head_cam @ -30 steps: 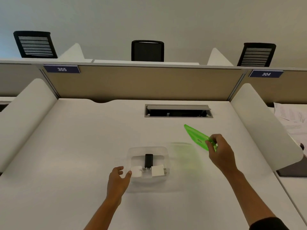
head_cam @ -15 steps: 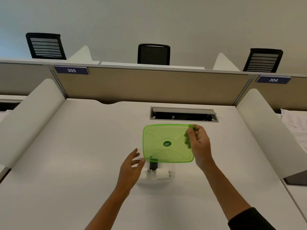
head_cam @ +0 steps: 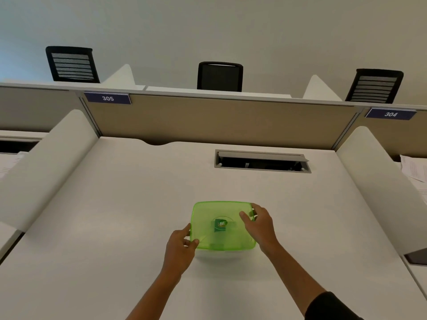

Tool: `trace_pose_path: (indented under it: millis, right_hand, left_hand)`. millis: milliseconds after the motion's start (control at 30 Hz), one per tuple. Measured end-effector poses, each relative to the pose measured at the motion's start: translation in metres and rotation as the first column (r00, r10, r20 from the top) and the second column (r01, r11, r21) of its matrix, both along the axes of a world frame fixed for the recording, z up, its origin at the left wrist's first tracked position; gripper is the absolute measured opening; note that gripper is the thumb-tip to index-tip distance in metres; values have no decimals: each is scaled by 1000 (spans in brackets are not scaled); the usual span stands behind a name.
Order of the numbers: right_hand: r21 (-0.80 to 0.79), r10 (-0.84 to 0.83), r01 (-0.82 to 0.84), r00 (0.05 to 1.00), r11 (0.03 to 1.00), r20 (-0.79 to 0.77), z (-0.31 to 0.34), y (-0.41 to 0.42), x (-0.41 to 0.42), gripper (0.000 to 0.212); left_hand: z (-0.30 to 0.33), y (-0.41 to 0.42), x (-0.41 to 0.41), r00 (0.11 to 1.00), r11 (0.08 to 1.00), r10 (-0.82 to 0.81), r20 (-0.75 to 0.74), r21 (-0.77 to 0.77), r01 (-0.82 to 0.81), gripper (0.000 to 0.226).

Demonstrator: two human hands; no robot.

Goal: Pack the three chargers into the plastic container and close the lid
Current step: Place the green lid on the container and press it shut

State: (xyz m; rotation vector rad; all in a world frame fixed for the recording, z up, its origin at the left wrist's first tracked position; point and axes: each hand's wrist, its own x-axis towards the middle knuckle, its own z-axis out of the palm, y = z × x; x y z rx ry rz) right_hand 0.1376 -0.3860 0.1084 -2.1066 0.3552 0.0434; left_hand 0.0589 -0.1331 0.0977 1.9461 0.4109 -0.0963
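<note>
A translucent green lid (head_cam: 215, 213) with a round logo in its middle lies flat over the clear plastic container (head_cam: 221, 252), whose front wall shows faintly below the lid's near edge. My left hand (head_cam: 181, 249) grips the lid's near left corner with thumb and fingers. My right hand (head_cam: 258, 224) rests on the lid's right edge, fingers over the top. The chargers are hidden under the lid; only faint pale shapes show through it.
The white desk (head_cam: 115, 215) has a grey cable slot (head_cam: 262, 161) behind the container. White curved dividers (head_cam: 44, 167) stand at both sides, a beige partition (head_cam: 219, 121) at the back. Papers (head_cam: 416, 172) lie on the neighbouring desk at right.
My right hand carried the green lid from the right, over the container, and lowered it flat onto it. My left hand moved from the container's side to the lid's left corner.
</note>
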Motion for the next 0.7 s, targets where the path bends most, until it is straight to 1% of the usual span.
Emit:
trace_pose_path:
  millis: [100, 300, 467, 700]
  right_hand:
    - [-89, 39, -43, 998, 995, -54, -5, 1, 0, 55]
    - [-166, 69, -92, 988, 982, -141, -10, 4, -2, 60]
    - [-185, 82, -114, 982, 976, -171, -12, 5, -2, 53]
    - [-184, 87, -121, 979, 975, -185, -11, 10, -1, 59]
  left_hand:
    - [-4, -1, -1, 999, 998, -28, -21, 60, 29, 60]
    - [-8, -1, -2, 997, 989, -69, -31, 128, 73, 63]
    - [-8, 2, -4, 995, 982, -104, 8, 159, 102, 64]
    - [-9, 4, -2, 997, 983, -79, 16, 170, 75, 61]
